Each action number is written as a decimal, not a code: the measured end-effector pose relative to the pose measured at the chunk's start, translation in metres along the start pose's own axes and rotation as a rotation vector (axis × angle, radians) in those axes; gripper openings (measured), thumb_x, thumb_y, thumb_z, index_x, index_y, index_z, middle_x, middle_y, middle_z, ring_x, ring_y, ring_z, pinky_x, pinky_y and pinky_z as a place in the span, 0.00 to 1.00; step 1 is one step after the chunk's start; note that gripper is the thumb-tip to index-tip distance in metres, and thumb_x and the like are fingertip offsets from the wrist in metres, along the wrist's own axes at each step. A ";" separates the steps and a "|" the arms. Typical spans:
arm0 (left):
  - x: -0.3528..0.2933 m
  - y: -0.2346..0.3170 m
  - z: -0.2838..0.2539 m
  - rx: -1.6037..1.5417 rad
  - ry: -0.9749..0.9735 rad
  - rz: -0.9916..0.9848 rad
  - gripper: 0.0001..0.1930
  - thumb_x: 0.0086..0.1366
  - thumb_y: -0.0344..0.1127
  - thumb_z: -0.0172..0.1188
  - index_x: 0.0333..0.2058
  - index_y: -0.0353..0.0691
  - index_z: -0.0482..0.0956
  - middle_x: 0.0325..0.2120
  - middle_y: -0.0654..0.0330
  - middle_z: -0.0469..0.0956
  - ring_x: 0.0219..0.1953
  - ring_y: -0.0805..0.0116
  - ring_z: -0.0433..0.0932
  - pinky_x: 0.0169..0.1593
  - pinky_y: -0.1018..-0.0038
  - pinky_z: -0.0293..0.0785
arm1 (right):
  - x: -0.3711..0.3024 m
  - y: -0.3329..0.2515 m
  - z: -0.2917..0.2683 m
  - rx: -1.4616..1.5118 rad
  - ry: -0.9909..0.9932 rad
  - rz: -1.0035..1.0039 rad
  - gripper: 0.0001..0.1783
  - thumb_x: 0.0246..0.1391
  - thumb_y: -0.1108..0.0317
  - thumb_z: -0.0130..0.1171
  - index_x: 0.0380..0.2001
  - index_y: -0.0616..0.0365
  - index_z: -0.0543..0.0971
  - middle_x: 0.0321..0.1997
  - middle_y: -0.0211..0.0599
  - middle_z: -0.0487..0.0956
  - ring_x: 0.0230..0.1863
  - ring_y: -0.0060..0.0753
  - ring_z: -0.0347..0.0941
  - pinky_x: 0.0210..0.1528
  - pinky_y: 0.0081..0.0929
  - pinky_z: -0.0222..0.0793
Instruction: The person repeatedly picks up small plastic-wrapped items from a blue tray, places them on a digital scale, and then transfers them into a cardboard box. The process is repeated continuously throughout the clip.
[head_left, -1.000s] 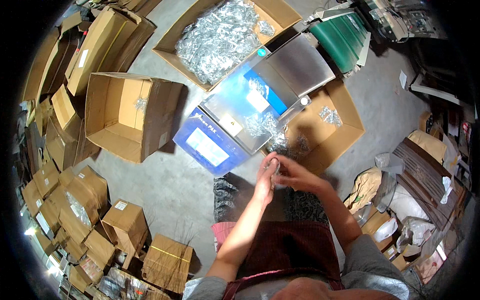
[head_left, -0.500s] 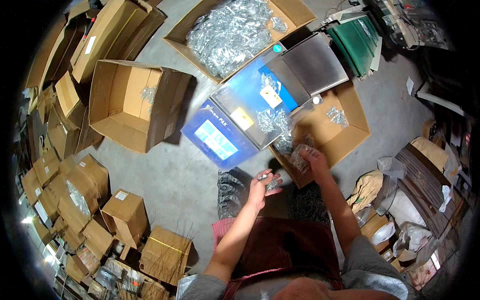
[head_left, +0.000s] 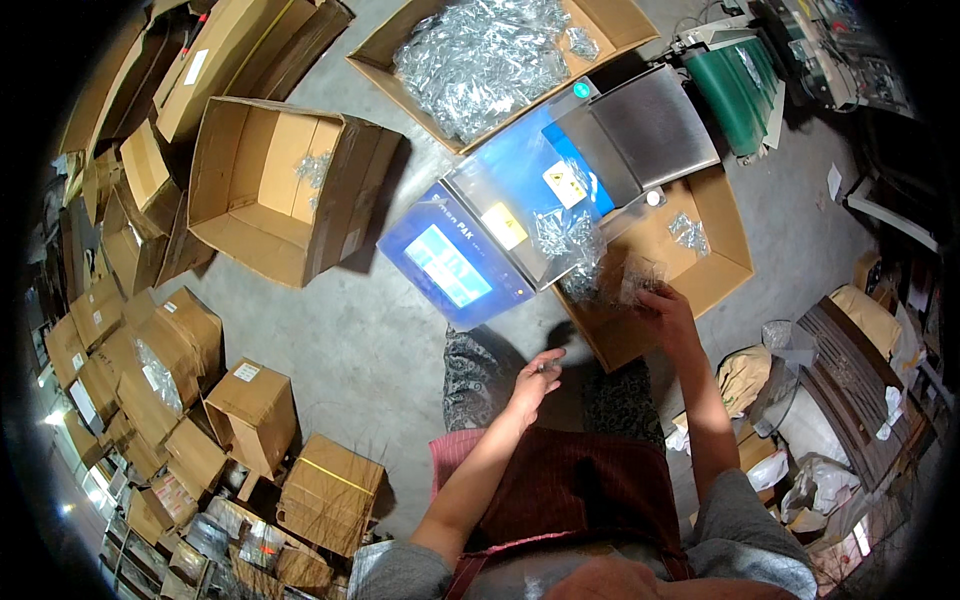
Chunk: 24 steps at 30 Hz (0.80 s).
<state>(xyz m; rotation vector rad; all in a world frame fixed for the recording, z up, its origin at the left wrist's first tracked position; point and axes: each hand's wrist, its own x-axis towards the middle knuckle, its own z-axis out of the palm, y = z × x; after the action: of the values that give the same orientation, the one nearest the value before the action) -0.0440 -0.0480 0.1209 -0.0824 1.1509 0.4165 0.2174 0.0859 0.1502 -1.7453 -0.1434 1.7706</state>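
My left hand (head_left: 532,385) is half curled in front of the blue packing machine (head_left: 470,250), around small grey metal pieces (head_left: 547,367) that barely show. My right hand (head_left: 668,310) pinches a clear plastic bag (head_left: 641,280) over the near side of an open cardboard box (head_left: 735,225). What is inside that bag is too blurred to make out. Beside it, clear bags with small metal parts (head_left: 568,238) gather at the machine's outlet. Another filled bag (head_left: 688,233) lies on the box floor.
A large carton (head_left: 625,25) heaped with shiny filled bags (head_left: 480,65) stands beyond the machine. To the left is an open carton (head_left: 245,235) with a few bags. A green conveyor (head_left: 735,95) sits at far right; stacked boxes (head_left: 250,415) line the left.
The view has shifted, so the scene sits slightly right. My left fingers have closed more over the metal pieces. My right hand, still with the bag, has drawn a little away from the outlet.
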 end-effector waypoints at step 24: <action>0.022 -0.023 -0.013 0.008 0.205 0.041 0.12 0.56 0.21 0.62 0.40 0.37 0.79 0.35 0.62 0.80 0.35 0.72 0.79 0.40 0.77 0.77 | 0.056 -0.072 0.017 -0.084 -0.116 -0.420 0.18 0.57 0.64 0.54 0.48 0.61 0.77 0.47 0.37 0.79 0.48 0.30 0.75 0.52 0.28 0.71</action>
<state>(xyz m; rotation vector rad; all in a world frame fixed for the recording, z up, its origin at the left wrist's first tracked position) -0.0396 -0.0663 0.0926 -0.0960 1.3579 0.4471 0.2326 0.1771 0.1395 -1.5297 -0.5960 1.5688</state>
